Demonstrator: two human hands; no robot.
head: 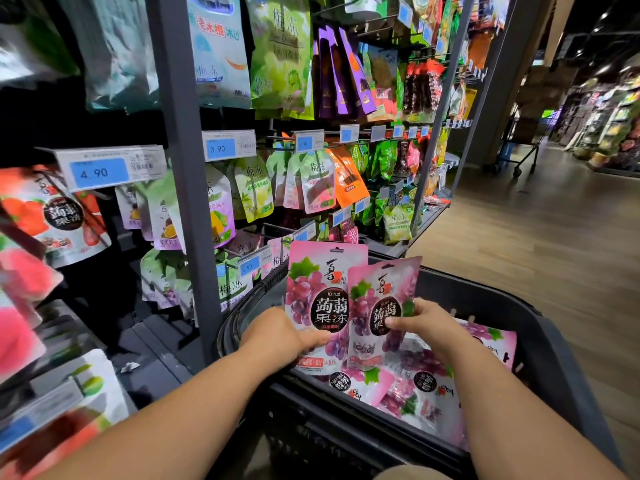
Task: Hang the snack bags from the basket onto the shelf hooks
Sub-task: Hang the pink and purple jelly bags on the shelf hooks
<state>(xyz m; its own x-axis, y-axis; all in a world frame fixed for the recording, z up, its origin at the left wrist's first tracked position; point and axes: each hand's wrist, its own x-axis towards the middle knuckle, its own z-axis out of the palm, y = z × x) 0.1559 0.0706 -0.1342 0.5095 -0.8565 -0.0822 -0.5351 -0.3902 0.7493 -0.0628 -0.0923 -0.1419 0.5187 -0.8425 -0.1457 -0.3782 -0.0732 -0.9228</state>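
Head view: the left hand [277, 332] grips the lower left edge of a pink grape-jelly bag [323, 282], thumb across its front; the right hand [424, 322] pinches a second pink bag [384, 296] at mid-height on its right side; the hands are apart, each clamped on its own bag. Both bags stand upright above the basket [540, 327], long axis near vertical, with the hang holes [336, 251] at the top edge, away from the hands; the second bag overlaps the right margin of the first, sits slightly lower and tilts a little to the right. Below the right hand, loose pink bags [415, 382] lie flat in the basket, overlapping. The shelf stands to the left of and beyond the hands; its grey upright post [180, 168] rises just left of the left hand; hooks [278, 137] with blue price tags [250, 265] project above and beyond the held bags, most carrying green, purple and orange packets. Judgement: the coming move turns on bringing a hang hole level with a hook tip; the holes point upward and the left hand lies nearer the shelf, so its bag probably goes first; which hook is meant cannot be told.
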